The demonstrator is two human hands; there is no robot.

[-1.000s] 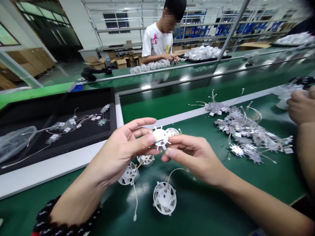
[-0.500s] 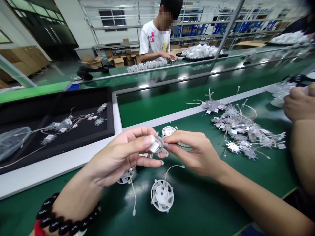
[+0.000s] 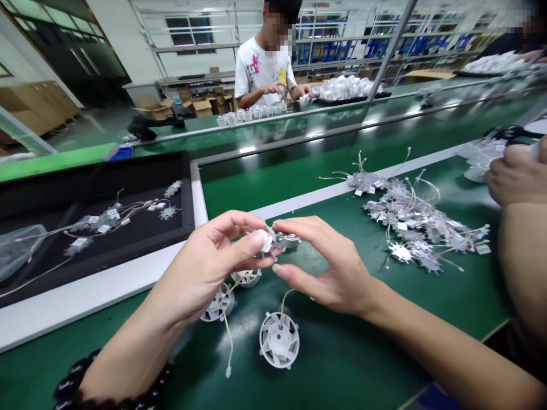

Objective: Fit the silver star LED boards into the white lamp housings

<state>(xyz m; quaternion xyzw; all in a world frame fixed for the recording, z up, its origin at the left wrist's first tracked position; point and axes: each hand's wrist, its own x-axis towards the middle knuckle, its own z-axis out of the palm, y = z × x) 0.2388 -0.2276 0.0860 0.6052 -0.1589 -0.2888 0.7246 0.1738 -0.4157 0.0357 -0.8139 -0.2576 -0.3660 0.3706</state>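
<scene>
My left hand (image 3: 222,247) pinches a small silvery-white part with a white square tab (image 3: 268,244) between thumb and fingers; its full shape is partly covered. Close by on the right, my right hand (image 3: 325,259) has its thumb and index finger spread apart around the part's edge, and I cannot tell if the fingertips touch it. Below the hands lies a white round fan housing (image 3: 279,340) with a thin wire. More fan housings, one (image 3: 217,302) with a wire and another (image 3: 247,277), sit under my left hand. A further one (image 3: 291,241) shows partly behind my fingers.
Several spiky silvery plates with wires (image 3: 410,222) lie heaped on the green table at the right. A black tray (image 3: 141,250) at left holds similar plates and a plastic bag (image 3: 17,250). Another person's hand (image 3: 515,173) is at right; a co-worker (image 3: 265,71) works across the bench.
My right thumb and index finger have parted from their pinch on the part. My left hand keeps holding it. The co-worker opposite has moved their hands apart.
</scene>
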